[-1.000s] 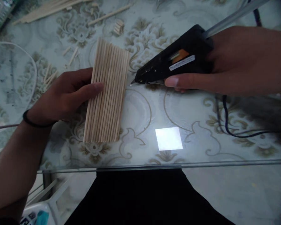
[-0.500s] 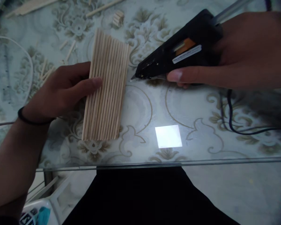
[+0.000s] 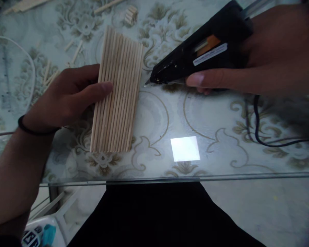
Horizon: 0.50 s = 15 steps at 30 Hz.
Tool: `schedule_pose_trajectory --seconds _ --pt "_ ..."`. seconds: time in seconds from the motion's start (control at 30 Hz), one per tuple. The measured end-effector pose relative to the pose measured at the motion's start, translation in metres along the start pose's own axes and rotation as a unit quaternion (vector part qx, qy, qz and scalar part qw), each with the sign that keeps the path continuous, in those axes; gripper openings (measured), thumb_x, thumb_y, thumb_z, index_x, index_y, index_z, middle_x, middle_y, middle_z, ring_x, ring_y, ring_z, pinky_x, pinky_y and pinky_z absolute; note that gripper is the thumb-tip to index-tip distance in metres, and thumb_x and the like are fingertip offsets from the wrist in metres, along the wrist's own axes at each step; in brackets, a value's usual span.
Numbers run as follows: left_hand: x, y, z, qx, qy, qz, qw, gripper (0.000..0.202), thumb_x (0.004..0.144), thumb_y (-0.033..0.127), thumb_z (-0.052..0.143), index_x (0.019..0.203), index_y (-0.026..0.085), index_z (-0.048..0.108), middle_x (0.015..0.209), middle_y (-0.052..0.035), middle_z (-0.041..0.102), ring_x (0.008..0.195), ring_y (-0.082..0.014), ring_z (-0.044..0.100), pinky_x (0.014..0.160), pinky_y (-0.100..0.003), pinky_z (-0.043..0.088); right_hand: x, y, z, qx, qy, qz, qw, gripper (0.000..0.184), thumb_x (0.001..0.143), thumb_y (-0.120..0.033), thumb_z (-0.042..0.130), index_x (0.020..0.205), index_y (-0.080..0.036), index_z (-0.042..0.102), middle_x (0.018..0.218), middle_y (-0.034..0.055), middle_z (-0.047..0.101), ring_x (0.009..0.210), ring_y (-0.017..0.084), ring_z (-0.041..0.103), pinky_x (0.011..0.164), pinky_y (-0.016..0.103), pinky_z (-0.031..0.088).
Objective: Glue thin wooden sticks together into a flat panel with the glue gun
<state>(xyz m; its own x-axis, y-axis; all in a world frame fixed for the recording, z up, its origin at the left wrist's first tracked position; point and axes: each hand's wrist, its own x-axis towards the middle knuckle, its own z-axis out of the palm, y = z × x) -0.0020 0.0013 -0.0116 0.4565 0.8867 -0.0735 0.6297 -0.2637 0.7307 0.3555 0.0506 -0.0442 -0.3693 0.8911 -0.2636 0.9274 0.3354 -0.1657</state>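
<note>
A glass-covered tabletop (image 3: 154,127) with a grey-and-olive floral scroll pattern fills most of the view, its near edge running below the flat, slant-topped panel of pale round wooden sticks (image 3: 118,92), the landmark here. The panel's long axis runs away from the person, its far end leaning slightly right; whether it rests flat on the glass or is tipped up cannot be told.

The left hand (image 3: 69,92) grips the panel's left edge, thumb pressed on top and the other fingers hidden at or beneath that edge. Right of the panel, the right hand (image 3: 247,75) is wrapped around a black plastic glue gun with an orange inset (image 3: 185,51), thumb along its lower side. The gun's metal nozzle (image 3: 147,83) points leftward at the panel's right long edge, just beside it with a small gap. The left hand is the nearer one, already touching the panel.

Beyond the panel sits a small bundle of short wooden pieces (image 3: 131,15); to its upper left lie loose cut sticks (image 3: 77,51). A white label strip (image 3: 210,54) on the gun carries dark print, too blurred to read; no brand is legible.
</note>
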Motion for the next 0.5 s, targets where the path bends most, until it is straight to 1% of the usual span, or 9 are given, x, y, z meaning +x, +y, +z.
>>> schedule_pose_trajectory --seconds 0.1,0.17,0.23,0.3,0.43,0.5 --pt "0.001 0.0002 0.0001 -0.013 0.003 0.0 1.0 0.034 0.099 0.043 0.065 0.097 0.011 0.074 0.081 0.0037 0.064 0.078 -0.0144 0.074 0.079 -0.034 0.068 0.0008 0.0025 0.0006 -0.02 -0.006 0.023 1.0 0.108 0.064 -0.114 0.021 0.074 -0.021 0.075 0.084 0.0115 0.064 0.099 0.03 0.07 0.075 0.041 0.056" --pt "0.0015 0.0011 0.0001 -0.01 -0.005 -0.002 1.0 0.032 0.099 0.042 0.064 0.095 0.012 0.073 0.078 0.0044 0.06 0.08 -0.0155 0.074 0.08 -0.035 0.067 0.0006 0.0043 0.0009 -0.025 -0.003 0.016 1.0 0.108 0.064 -0.113 0.021 0.079 -0.023 0.077 0.087 0.0108 0.064 0.1 0.029 0.069 0.076 0.04 0.055" --pt "0.0019 0.0023 0.0002 -0.006 -0.005 0.0 1.0 0.032 0.1 0.042 0.062 0.094 0.012 0.071 0.077 0.0047 0.059 0.08 -0.015 0.073 0.08 -0.034 0.066 0.0002 0.0057 0.0008 -0.015 -0.005 0.004 1.0 0.106 0.067 -0.113 0.024 0.084 -0.024 0.078 0.087 0.0102 0.064 0.101 0.027 0.068 0.078 0.038 0.055" --pt "0.0021 0.0031 0.0005 -0.006 -0.003 0.001 1.0 0.032 0.1 0.042 0.062 0.094 0.012 0.072 0.077 0.0043 0.059 0.077 -0.0125 0.071 0.077 -0.029 0.065 -0.0002 0.0064 0.0003 -0.008 -0.006 0.003 1.0 0.107 0.067 -0.113 0.024 0.083 -0.023 0.078 0.084 0.0113 0.063 0.099 0.027 0.066 0.077 0.038 0.054" --pt "0.0019 0.0026 0.0007 -0.013 0.002 -0.006 1.0 0.034 0.099 0.042 0.065 0.094 0.01 0.074 0.077 0.0036 0.06 0.066 -0.0064 0.064 0.063 -0.017 0.057 -0.0002 0.0053 -0.0006 -0.014 0.006 0.007 1.0 0.119 0.056 -0.119 0.012 0.074 -0.02 0.076 0.088 0.0146 0.065 0.09 0.028 0.064 0.073 0.045 0.052" --pt "0.0015 0.0016 0.0002 -0.01 0.009 -0.009 1.0 0.034 0.099 0.042 0.066 0.093 0.01 0.075 0.078 0.0036 0.061 0.065 -0.0051 0.062 0.058 -0.013 0.052 -0.0005 0.0035 -0.0011 -0.008 0.003 0.005 1.0 0.118 0.057 -0.118 0.011 0.075 -0.021 0.075 0.086 0.0129 0.065 0.089 0.025 0.064 0.073 0.042 0.051"
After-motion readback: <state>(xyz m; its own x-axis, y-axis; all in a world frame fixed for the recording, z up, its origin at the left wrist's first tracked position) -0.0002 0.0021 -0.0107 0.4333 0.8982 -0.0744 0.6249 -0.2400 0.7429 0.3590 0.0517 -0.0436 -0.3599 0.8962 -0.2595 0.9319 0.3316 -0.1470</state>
